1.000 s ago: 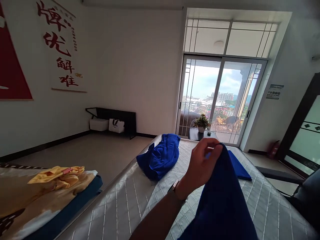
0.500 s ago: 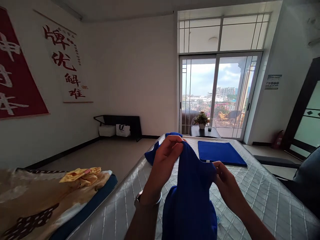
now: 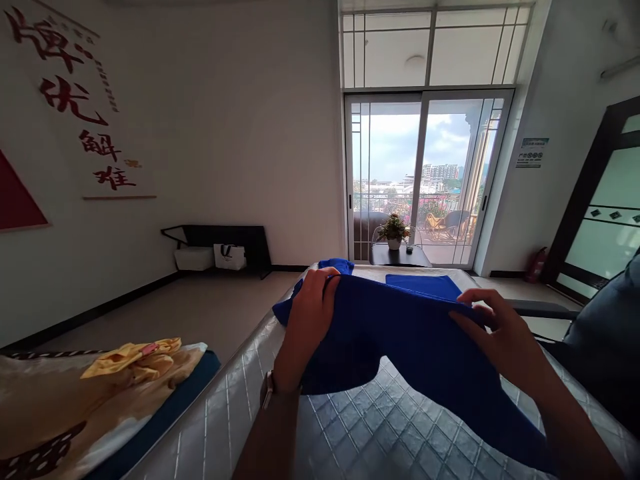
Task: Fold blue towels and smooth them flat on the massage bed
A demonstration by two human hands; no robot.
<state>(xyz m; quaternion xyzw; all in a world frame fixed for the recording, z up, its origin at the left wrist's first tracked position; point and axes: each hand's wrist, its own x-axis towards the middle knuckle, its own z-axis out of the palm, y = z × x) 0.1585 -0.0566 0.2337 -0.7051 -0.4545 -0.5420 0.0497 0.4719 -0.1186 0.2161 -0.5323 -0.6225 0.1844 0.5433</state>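
A blue cloth [image 3: 400, 333] is stretched between my two hands above a silver quilted surface [image 3: 370, 427]. My left hand [image 3: 311, 307] pinches its upper left corner, fingers closed. At the upper right edge, my right hand [image 3: 493, 323] grips the cloth between thumb and fingers. The cloth droops below in two parts, the right one reaching down past my right wrist. Behind it lies a flat blue folded cloth [image 3: 425, 285], partly hidden. Another crumpled blue cloth [image 3: 337, 266] sits at the far left corner of the surface, just beyond my left hand.
At the lower left, a patterned blanket [image 3: 45, 393] carries a yellow cloth [image 3: 135, 360]. Beyond the far edge stands a small dark table [image 3: 400, 255] with a potted plant [image 3: 394, 233]. A dark padded seat [image 3: 610, 320] is at the right.
My right hand has moved right and slightly up, and the blue cloth is now spread wide between my hands. The view has shifted a little to the right.
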